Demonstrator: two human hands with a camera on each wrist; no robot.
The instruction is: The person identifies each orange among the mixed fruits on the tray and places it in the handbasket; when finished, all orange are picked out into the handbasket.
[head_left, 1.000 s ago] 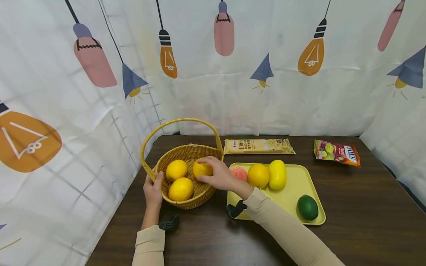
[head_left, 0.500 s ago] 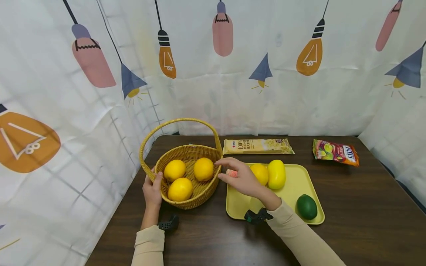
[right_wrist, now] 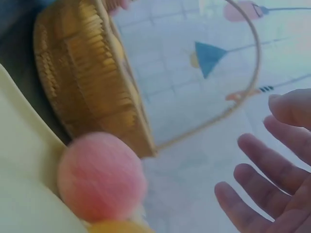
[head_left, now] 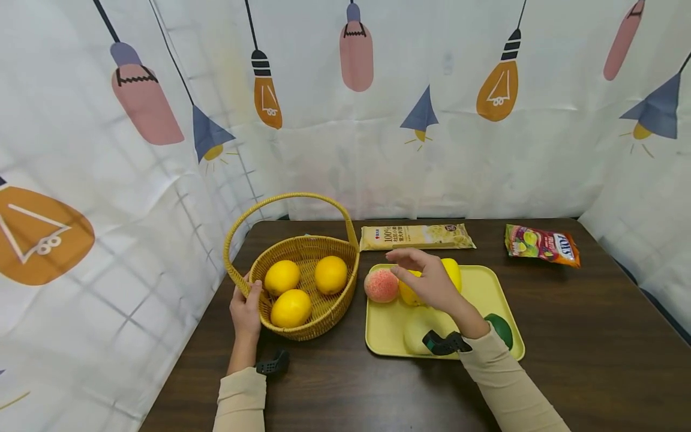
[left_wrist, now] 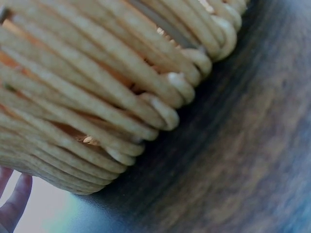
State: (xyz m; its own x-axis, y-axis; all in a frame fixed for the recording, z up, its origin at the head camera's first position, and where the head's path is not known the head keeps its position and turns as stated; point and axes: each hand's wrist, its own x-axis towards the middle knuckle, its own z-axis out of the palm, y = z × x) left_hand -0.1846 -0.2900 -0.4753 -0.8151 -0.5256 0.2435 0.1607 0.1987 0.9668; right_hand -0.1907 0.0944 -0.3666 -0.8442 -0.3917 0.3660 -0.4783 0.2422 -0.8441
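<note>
In the head view my left hand (head_left: 246, 309) grips the left side of the yellow woven basket (head_left: 339, 306), thumb at the rim near the handle's foot. Three yellow-orange fruits, one of them a lemon (head_left: 291, 308), lie inside. My right hand (head_left: 429, 282), fingers spread and bent with nothing between them, is over the yellow tray (head_left: 488, 282). Beneath it an orange (head_left: 408, 289) and a long yellow fruit (head_left: 452, 273) are partly covered. A pink peach (head_left: 381, 285) lies left of the fingers; the right wrist view shows this peach (right_wrist: 102, 177) beside the basket (right_wrist: 80, 68).
A pale yellow-green round fruit (head_left: 418, 333) and a dark green avocado (head_left: 501, 329) lie on the tray's near part, both partly hidden by the right arm. Behind stand a noodle packet (head_left: 415, 237) and a red candy bag (head_left: 542, 245) on the dark wooden table (head_left: 345, 384).
My right hand has let go of a yellow-orange fruit in the basket and moved right, over the tray. The left hand stays on the basket.
</note>
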